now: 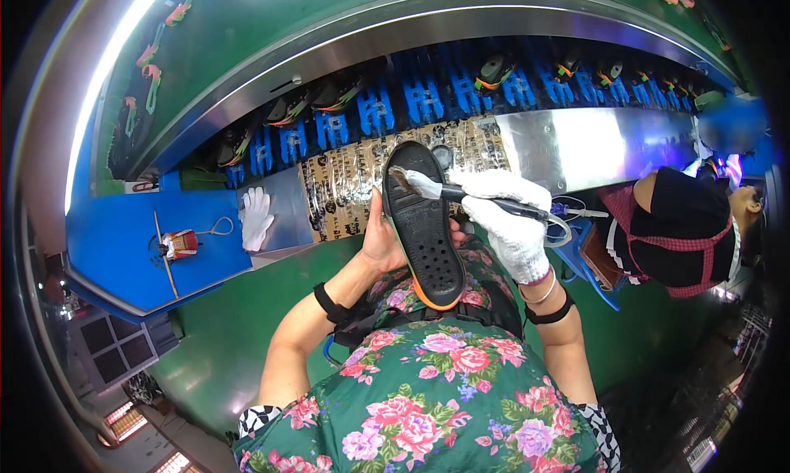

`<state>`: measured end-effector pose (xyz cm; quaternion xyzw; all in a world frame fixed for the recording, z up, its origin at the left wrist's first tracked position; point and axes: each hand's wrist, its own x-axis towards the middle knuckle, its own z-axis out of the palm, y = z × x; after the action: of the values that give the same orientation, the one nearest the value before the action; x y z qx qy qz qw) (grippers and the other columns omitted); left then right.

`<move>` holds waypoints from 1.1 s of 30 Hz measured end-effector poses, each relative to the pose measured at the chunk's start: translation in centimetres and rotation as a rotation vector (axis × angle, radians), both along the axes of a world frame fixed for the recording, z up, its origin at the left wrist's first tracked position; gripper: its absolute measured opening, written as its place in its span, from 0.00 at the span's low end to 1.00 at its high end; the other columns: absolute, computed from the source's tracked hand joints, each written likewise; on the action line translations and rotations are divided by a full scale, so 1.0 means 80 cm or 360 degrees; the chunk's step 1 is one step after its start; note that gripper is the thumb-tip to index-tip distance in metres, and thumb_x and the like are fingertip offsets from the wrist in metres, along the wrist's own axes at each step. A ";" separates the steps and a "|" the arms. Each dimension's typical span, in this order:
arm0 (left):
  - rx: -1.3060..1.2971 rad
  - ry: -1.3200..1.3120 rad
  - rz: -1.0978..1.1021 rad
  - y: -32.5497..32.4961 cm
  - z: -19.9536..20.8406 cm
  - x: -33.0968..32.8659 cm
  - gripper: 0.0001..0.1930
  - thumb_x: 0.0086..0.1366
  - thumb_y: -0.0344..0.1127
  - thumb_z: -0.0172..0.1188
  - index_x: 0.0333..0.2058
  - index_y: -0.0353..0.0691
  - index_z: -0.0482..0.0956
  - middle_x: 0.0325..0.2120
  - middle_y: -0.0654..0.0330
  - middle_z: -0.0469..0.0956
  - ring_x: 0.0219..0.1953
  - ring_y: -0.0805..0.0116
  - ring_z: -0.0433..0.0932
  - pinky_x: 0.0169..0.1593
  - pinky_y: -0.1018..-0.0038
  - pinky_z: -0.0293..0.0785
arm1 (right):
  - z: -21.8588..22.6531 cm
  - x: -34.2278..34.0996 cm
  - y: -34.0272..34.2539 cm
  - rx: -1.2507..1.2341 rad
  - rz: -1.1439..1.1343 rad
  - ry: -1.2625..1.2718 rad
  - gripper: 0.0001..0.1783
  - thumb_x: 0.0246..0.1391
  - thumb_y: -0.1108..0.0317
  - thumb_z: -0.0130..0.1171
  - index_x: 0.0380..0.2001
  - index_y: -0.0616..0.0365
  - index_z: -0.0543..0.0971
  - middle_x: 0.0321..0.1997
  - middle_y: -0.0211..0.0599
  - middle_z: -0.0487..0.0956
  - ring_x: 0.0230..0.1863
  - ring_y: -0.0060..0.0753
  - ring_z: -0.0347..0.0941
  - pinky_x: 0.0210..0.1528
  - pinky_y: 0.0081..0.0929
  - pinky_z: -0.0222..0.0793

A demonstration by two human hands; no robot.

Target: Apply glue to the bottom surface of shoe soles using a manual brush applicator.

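My bare left hand (381,241) holds a black shoe sole (425,226) upright, its studded tread facing me and an orange edge at its lower end. My right hand (504,218), in a white glove, grips a dark-handled brush (461,193). The brush's bristles touch the upper left part of the sole. Both hands are raised in front of my chest, over the edge of a conveyor line.
A conveyor with blue racks (428,102) carries several dark shoes (494,69) along the back. A spare white glove (256,218) lies on a steel ledge. A blue shelf (123,234) at left holds a small red and white item. Another person (683,226) sits at right.
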<state>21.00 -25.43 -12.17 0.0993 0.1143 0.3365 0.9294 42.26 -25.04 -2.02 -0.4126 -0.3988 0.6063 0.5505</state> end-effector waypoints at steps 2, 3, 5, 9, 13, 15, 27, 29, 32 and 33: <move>-0.0039 0.0226 0.0061 0.007 -0.001 -0.004 0.66 0.51 0.92 0.25 0.64 0.32 0.67 0.52 0.40 0.77 0.55 0.44 0.78 0.64 0.49 0.70 | -0.004 -0.009 0.005 0.0342 -0.0057 -0.0376 0.15 0.49 0.80 0.69 0.43 0.65 0.86 0.39 0.40 0.87 0.32 0.23 0.80 0.33 0.22 0.76; -0.0085 0.0169 0.0112 0.009 0.001 -0.005 0.67 0.48 0.93 0.24 0.63 0.33 0.68 0.50 0.43 0.78 0.53 0.46 0.79 0.61 0.50 0.73 | -0.005 -0.012 0.009 0.0531 -0.0144 -0.0462 0.15 0.48 0.80 0.70 0.42 0.65 0.87 0.39 0.41 0.87 0.32 0.25 0.81 0.34 0.23 0.76; -0.0184 -0.0004 0.0214 0.017 0.007 -0.003 0.67 0.49 0.93 0.24 0.63 0.34 0.68 0.49 0.43 0.79 0.52 0.48 0.80 0.60 0.51 0.73 | -0.008 -0.020 0.014 0.0591 -0.0173 -0.0475 0.14 0.47 0.80 0.70 0.40 0.64 0.87 0.41 0.43 0.87 0.34 0.29 0.82 0.36 0.25 0.77; -0.0181 -0.0015 0.0510 0.031 0.028 0.009 0.60 0.57 0.88 0.25 0.65 0.38 0.67 0.55 0.49 0.77 0.56 0.55 0.77 0.63 0.57 0.72 | -0.005 -0.023 0.027 0.0947 -0.0239 -0.0706 0.11 0.46 0.82 0.69 0.36 0.66 0.86 0.41 0.48 0.87 0.35 0.32 0.81 0.39 0.28 0.77; -0.0108 -0.0128 0.0737 0.038 0.047 0.028 0.51 0.65 0.82 0.28 0.67 0.44 0.66 0.62 0.56 0.73 0.61 0.57 0.73 0.66 0.58 0.68 | 0.002 -0.020 0.040 0.1248 -0.0198 -0.0976 0.14 0.47 0.77 0.69 0.40 0.61 0.86 0.46 0.47 0.86 0.39 0.39 0.82 0.42 0.31 0.77; -0.0028 -0.0267 0.0761 0.036 0.053 0.033 0.47 0.68 0.79 0.30 0.66 0.45 0.67 0.61 0.57 0.74 0.61 0.57 0.74 0.66 0.58 0.69 | 0.005 -0.021 0.044 0.1290 -0.0197 -0.1031 0.14 0.48 0.76 0.69 0.41 0.60 0.86 0.46 0.46 0.86 0.40 0.39 0.82 0.43 0.31 0.77; 0.0134 0.0524 0.0812 0.030 0.030 0.030 0.43 0.69 0.77 0.33 0.68 0.49 0.63 0.62 0.59 0.70 0.63 0.59 0.70 0.69 0.59 0.63 | 0.014 -0.018 0.034 0.1378 -0.0253 -0.1190 0.14 0.52 0.72 0.67 0.44 0.57 0.86 0.49 0.42 0.85 0.45 0.40 0.81 0.46 0.33 0.77; 0.0050 0.0218 0.0731 0.033 0.025 0.027 0.45 0.68 0.78 0.32 0.68 0.48 0.64 0.61 0.59 0.72 0.62 0.59 0.72 0.67 0.59 0.65 | 0.015 -0.018 0.033 0.1387 -0.0280 -0.1245 0.14 0.53 0.72 0.66 0.44 0.56 0.86 0.50 0.42 0.85 0.46 0.40 0.81 0.46 0.34 0.77; 0.0204 0.0696 0.0700 0.038 0.024 0.026 0.48 0.65 0.81 0.30 0.65 0.46 0.67 0.59 0.58 0.73 0.60 0.59 0.73 0.65 0.59 0.68 | 0.015 -0.019 0.031 0.1469 -0.0113 -0.1275 0.21 0.54 0.71 0.65 0.53 0.55 0.84 0.54 0.42 0.83 0.50 0.43 0.80 0.51 0.36 0.75; 0.0221 0.0247 0.0629 0.040 0.024 0.027 0.49 0.64 0.82 0.30 0.64 0.46 0.68 0.58 0.58 0.74 0.59 0.59 0.74 0.64 0.59 0.69 | 0.014 -0.018 0.030 0.1367 -0.0131 -0.1149 0.20 0.53 0.71 0.65 0.51 0.55 0.84 0.53 0.42 0.83 0.49 0.43 0.80 0.51 0.36 0.75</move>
<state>23.13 -22.23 -10.29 0.1643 0.1794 0.5105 0.8248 40.86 -22.67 -0.89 -0.3480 -0.7565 0.1878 0.5209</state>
